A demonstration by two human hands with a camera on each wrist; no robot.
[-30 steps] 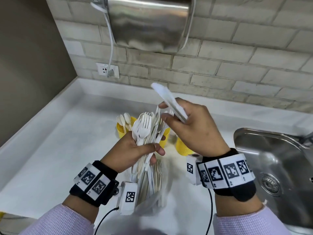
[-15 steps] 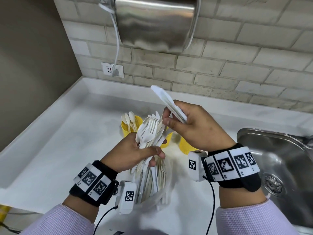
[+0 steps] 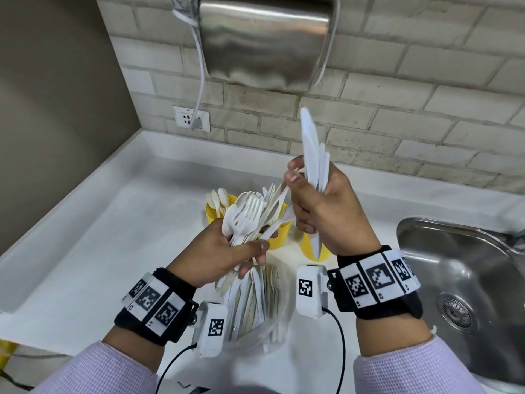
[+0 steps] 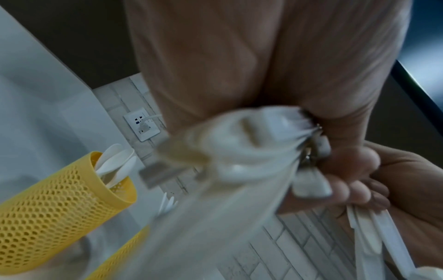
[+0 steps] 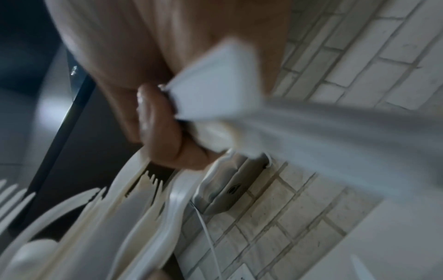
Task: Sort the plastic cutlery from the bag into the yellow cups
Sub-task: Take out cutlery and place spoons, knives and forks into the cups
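Before you lies the white tabletop (image 3: 93, 251), running back to a brick wall (image 3: 426, 109) with a steel hand dryer (image 3: 264, 38) above and a socket (image 3: 191, 118) low on the left; a steel sink (image 3: 466, 280) is set in at your right. Near your body stands the clear bag (image 3: 255, 308), open at the top, with cutlery handles upright inside it. Behind the bag three yellow cups stand in a row: the left cup (image 3: 211, 213) holds spoons (image 3: 218, 197), the middle cup (image 3: 279, 233) is mostly hidden behind what you hold, and the right cup (image 3: 309, 248) sits under your right hand. Your left hand (image 3: 216, 254) is above the bag, its fingers clamped round a mixed bundle of forks and other cutlery (image 3: 247, 214) that fans upward. Your right hand (image 3: 326, 211) is raised beside it, its fingers wrapped round a stack of knives (image 3: 312, 155) held nearly upright, blades up, handle ends pointing down toward the right cup. The thumb and forefinger of that hand also pinch the tip of one piece from the left bundle.
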